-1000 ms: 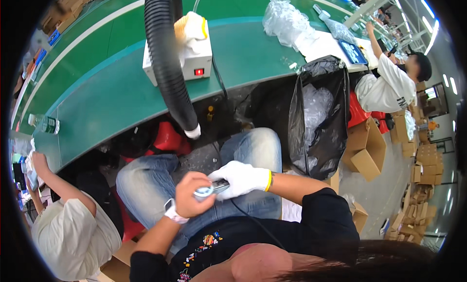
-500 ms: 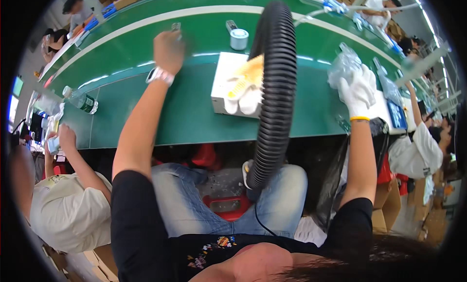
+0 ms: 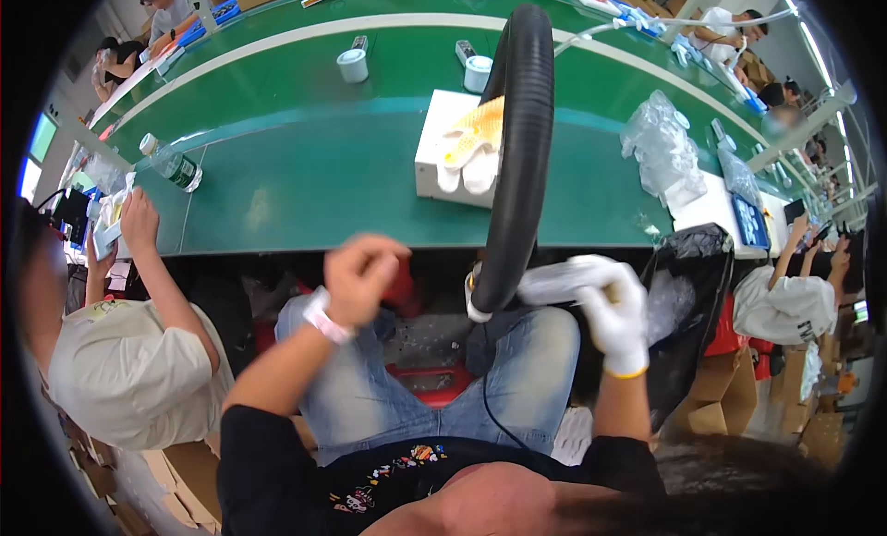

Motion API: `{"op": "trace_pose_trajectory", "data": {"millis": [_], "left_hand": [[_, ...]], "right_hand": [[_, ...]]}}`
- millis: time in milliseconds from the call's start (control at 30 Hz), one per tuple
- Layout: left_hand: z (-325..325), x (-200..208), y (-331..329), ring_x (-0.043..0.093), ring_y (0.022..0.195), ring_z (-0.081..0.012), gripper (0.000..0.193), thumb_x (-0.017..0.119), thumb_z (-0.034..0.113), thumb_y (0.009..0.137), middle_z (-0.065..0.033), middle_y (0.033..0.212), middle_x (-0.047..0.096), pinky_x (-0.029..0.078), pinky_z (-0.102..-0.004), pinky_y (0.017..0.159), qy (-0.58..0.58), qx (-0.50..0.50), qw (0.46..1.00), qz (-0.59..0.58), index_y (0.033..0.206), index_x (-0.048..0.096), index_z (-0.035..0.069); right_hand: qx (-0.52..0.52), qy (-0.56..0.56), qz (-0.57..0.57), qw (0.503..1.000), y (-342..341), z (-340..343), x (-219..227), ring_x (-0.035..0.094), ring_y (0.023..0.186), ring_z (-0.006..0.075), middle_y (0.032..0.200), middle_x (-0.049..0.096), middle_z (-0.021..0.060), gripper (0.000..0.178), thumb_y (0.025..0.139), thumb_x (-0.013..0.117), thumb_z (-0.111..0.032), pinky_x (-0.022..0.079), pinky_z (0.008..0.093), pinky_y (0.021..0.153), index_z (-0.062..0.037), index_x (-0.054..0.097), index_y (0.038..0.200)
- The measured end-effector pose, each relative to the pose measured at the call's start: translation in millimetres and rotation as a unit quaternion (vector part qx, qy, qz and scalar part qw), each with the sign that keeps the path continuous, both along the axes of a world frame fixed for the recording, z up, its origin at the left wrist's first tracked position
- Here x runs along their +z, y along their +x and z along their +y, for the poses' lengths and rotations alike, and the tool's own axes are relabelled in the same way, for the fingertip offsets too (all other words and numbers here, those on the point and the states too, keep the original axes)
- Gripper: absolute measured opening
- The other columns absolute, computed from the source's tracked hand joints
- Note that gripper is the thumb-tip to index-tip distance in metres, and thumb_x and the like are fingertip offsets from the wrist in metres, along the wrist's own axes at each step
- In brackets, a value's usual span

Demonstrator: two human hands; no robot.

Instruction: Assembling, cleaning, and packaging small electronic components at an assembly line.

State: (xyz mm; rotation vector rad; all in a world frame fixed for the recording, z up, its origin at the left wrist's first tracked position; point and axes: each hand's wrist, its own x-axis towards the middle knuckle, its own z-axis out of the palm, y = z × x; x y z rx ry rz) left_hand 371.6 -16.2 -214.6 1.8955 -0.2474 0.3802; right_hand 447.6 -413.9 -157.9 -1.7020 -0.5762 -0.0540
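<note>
My right hand [image 3: 617, 314], in a white glove, grips a long, clear-plastic-wrapped item [image 3: 554, 283] above my right thigh. Motion blurs that item, and its exact kind is not clear. Its left end is beside the lower end of the black corrugated hose [image 3: 523, 166]. Bare and loosely curled, my left hand [image 3: 362, 279] hovers over my lap by the bench's front edge, fingers partly apart, with nothing visible in it. On the green belt [image 3: 277, 83] stand two pale blue round-headed devices with grey handles, one on the left [image 3: 353, 67] and another [image 3: 478, 74] near the hose.
A white box [image 3: 434, 180] carrying yellow-and-white gloves [image 3: 476, 152] stands behind the hose. Crumpled clear bags [image 3: 661, 148] lie at the right, above a black bin bag [image 3: 693, 268]. A bottle [image 3: 173, 164] lies left. A co-worker in a light shirt [image 3: 134, 379] sits close on my left.
My left hand has drawn back from the belt, leaving a round-headed device there. My right hand has come from the clear bags to my lap, now holding the wrapped item.
</note>
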Motion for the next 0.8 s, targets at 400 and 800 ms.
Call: {"op": "trace_pose_trajectory", "data": {"millis": [400,800], "left_hand": [[-113.1,-78.8,-51.3,0.057,0.134,-0.027,0.055,0.041,0.047,0.111,-0.0125,0.143,0.061,0.044,-0.0464,0.113,-0.532,0.003,0.834,0.143,0.148,0.051,0.007],[-117.3,-72.2,-41.1,0.062,0.128,-0.0246,0.032,0.061,0.03,0.107,-0.0088,0.136,0.067,0.045,-0.0416,0.11,-0.596,-0.053,0.788,0.145,0.134,0.057,0.013]], "right_hand": [[0.07,0.069,0.203,0.974,-107.6,159.1,-121.6,0.073,0.101,0.0214,0.113,0.074,0.0088,0.058,0.085,0.079,-0.003,0.058,0.0351,0.091,-0.0011,0.056,0.138],[0.048,0.134,0.449,0.882,-117.4,46.9,-118.2,0.075,0.085,0.0186,0.099,0.076,0.013,0.033,0.083,0.077,-0.006,0.06,0.0321,0.078,0.0023,0.07,0.115]]}}
